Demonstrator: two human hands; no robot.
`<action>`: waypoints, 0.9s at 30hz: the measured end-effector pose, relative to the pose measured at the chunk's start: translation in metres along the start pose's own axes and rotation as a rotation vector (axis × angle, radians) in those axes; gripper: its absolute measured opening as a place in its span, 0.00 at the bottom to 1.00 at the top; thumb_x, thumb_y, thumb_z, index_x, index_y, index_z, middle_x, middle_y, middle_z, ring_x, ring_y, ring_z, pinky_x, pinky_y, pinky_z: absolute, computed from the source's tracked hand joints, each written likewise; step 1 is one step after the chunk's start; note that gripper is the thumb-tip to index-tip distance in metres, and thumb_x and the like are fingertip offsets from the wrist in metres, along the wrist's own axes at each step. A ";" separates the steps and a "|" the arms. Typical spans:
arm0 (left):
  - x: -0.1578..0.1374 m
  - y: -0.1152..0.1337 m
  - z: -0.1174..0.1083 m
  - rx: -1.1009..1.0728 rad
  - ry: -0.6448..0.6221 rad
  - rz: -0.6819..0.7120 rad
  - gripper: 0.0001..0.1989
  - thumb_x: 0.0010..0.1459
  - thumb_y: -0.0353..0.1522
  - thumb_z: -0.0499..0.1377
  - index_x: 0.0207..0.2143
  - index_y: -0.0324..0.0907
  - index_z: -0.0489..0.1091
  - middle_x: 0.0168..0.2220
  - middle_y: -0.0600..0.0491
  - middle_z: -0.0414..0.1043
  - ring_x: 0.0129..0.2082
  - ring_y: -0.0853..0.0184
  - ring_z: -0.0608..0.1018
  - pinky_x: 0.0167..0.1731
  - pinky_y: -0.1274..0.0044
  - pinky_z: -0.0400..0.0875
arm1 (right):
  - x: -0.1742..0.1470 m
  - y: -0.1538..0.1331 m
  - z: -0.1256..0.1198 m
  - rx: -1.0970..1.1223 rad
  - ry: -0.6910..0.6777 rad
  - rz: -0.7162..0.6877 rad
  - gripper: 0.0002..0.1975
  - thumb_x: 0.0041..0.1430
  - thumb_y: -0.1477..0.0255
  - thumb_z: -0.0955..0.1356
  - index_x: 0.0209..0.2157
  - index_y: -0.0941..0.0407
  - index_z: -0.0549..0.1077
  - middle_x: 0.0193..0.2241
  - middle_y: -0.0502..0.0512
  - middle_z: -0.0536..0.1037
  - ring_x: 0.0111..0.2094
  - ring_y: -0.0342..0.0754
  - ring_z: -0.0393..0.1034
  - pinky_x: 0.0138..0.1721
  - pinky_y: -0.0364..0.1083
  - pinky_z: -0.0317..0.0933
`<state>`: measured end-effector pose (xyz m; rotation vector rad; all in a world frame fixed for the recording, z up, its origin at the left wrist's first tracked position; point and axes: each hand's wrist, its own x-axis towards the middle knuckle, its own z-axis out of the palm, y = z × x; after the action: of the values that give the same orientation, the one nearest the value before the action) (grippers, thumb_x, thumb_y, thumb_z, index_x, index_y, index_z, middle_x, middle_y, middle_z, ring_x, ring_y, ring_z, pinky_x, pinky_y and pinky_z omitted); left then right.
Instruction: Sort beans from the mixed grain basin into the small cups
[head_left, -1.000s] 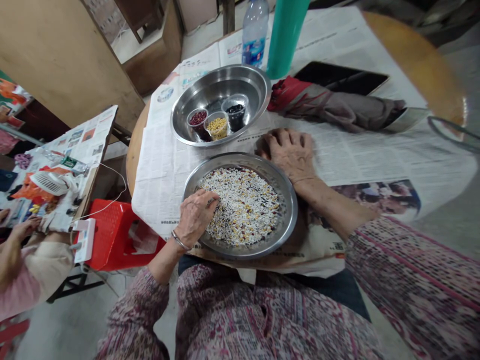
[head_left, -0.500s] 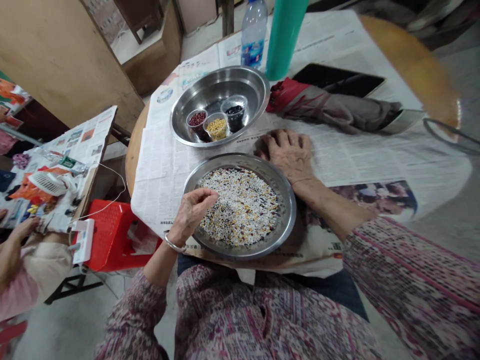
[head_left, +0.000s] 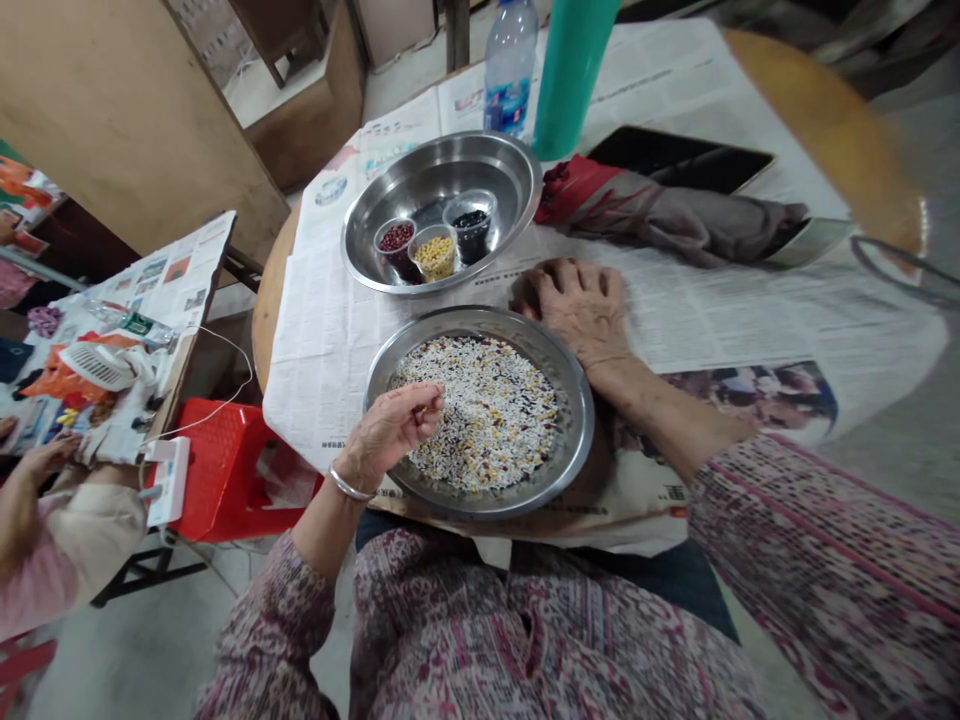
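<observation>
My left hand [head_left: 390, 428], a bangle on its wrist, hovers over the left side of a steel basin [head_left: 576, 450]. Its thumb and fingertips are pinched together, and anything between them is too small to make out. The basin holds white grains [head_left: 480, 400] mixed with yellow, dark red and black beans. My right hand [head_left: 581, 310] rests on the newspaper against the basin's far right rim, fingers spread. Behind stands a second steel basin [head_left: 360, 205] with three clear cups: red beans [head_left: 395, 238], yellow beans [head_left: 433, 253] and black beans [head_left: 471, 225].
Newspaper [head_left: 315, 330] covers the round table. Toward the back stand a plastic bottle [head_left: 510, 75] and a green cylinder [head_left: 574, 80]. A folded umbrella [head_left: 675, 215] and a dark tablet-like slab [head_left: 682, 158] lie at right. A red stool [head_left: 225, 480] and another person's arm [head_left: 30, 490] are at left.
My left hand has risen slightly and turned, its pinched fingertips now tipped up above the grains. My right hand keeps its place.
</observation>
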<state>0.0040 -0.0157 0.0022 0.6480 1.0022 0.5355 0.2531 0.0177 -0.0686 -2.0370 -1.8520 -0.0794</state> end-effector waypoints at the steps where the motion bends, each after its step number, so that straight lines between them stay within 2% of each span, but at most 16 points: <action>1: 0.000 0.000 0.000 -0.011 -0.005 -0.007 0.10 0.49 0.31 0.67 0.32 0.35 0.73 0.28 0.55 0.68 0.24 0.79 0.66 0.21 0.85 0.58 | 0.000 0.000 0.000 0.013 -0.004 0.003 0.24 0.68 0.62 0.52 0.56 0.59 0.66 0.56 0.71 0.68 0.56 0.66 0.58 0.48 0.61 0.52; 5: 0.001 0.000 0.000 -0.049 -0.023 -0.033 0.10 0.49 0.31 0.68 0.32 0.35 0.73 0.26 0.57 0.65 0.23 0.80 0.65 0.20 0.86 0.58 | 0.001 0.001 0.000 0.072 -0.018 0.017 0.25 0.69 0.60 0.51 0.56 0.57 0.66 0.56 0.71 0.68 0.57 0.67 0.56 0.49 0.61 0.51; 11: 0.001 -0.001 0.002 -0.061 -0.036 -0.037 0.12 0.47 0.31 0.69 0.32 0.34 0.74 0.27 0.55 0.67 0.24 0.80 0.66 0.21 0.86 0.60 | 0.001 0.001 0.002 0.042 -0.007 0.017 0.25 0.69 0.60 0.52 0.57 0.59 0.66 0.56 0.71 0.68 0.57 0.66 0.57 0.50 0.61 0.50; 19: -0.001 -0.002 0.004 0.124 -0.040 0.087 0.11 0.49 0.34 0.68 0.29 0.35 0.73 0.25 0.57 0.61 0.24 0.79 0.63 0.22 0.84 0.57 | 0.000 0.002 0.003 0.000 0.018 0.005 0.24 0.68 0.61 0.53 0.56 0.57 0.65 0.56 0.69 0.68 0.55 0.64 0.57 0.49 0.60 0.51; 21: -0.002 -0.002 0.005 0.199 -0.007 0.124 0.11 0.49 0.35 0.68 0.30 0.36 0.73 0.25 0.58 0.60 0.23 0.78 0.61 0.22 0.83 0.55 | 0.000 0.002 0.004 -0.010 0.005 0.005 0.25 0.68 0.61 0.52 0.56 0.58 0.65 0.56 0.69 0.68 0.55 0.63 0.57 0.50 0.60 0.51; 24: -0.004 -0.003 0.007 0.383 0.122 0.234 0.11 0.50 0.36 0.67 0.32 0.38 0.75 0.25 0.58 0.60 0.22 0.78 0.58 0.22 0.81 0.51 | 0.000 0.003 0.003 -0.025 -0.009 0.001 0.26 0.68 0.60 0.51 0.57 0.58 0.64 0.56 0.69 0.68 0.56 0.63 0.56 0.50 0.59 0.50; 27: -0.003 -0.004 0.007 0.498 0.221 0.356 0.10 0.49 0.35 0.67 0.33 0.39 0.75 0.23 0.60 0.56 0.22 0.77 0.56 0.22 0.80 0.48 | -0.001 0.001 0.001 -0.031 -0.011 0.009 0.26 0.68 0.61 0.50 0.57 0.58 0.64 0.57 0.68 0.67 0.56 0.63 0.56 0.51 0.59 0.51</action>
<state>0.0094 -0.0223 0.0039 1.2467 1.2509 0.6848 0.2541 0.0174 -0.0701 -2.0706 -1.8587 -0.0948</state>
